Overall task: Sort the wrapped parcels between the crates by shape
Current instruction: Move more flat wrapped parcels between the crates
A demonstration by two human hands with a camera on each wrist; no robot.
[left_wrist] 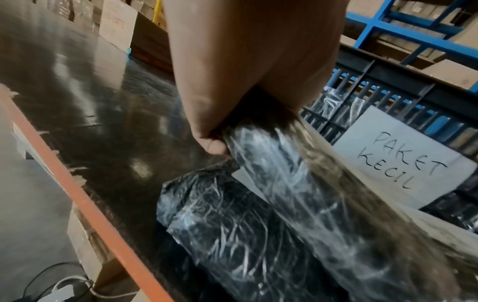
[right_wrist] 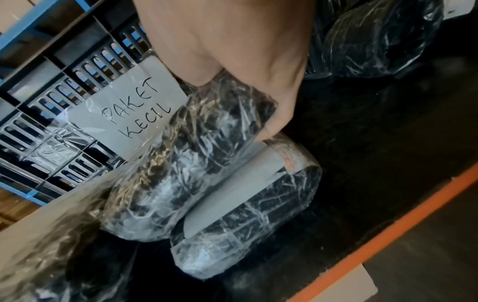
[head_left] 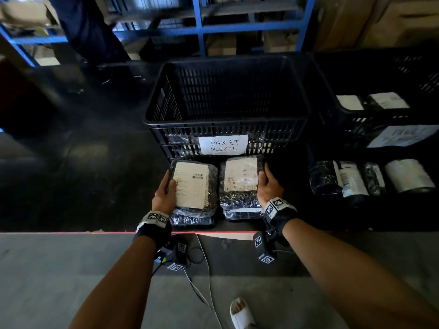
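Two short stacks of flat, black, plastic-wrapped parcels lie in front of the black crate (head_left: 225, 123) labelled "PAKET KECIL" (head_left: 223, 144). My left hand (head_left: 169, 184) grips the left edge of the top left parcel (head_left: 192, 184), thumb on its paper label; in the left wrist view a fingertip (left_wrist: 214, 146) curls under this parcel (left_wrist: 297, 183), above a lower parcel (left_wrist: 220, 224). My right hand (head_left: 265, 179) grips the right edge of the top right parcel (head_left: 240, 179). Seen from the right wrist, that parcel (right_wrist: 207, 153) lies tilted on another (right_wrist: 258, 204).
A second black crate (head_left: 356, 115) at the right holds labelled parcels. Several roll-shaped wrapped parcels (head_left: 344, 179) lie on the dark table to my right. The table's orange front edge (head_left: 142, 232) runs below my wrists. Blue shelving (head_left: 199, 27) stands behind.
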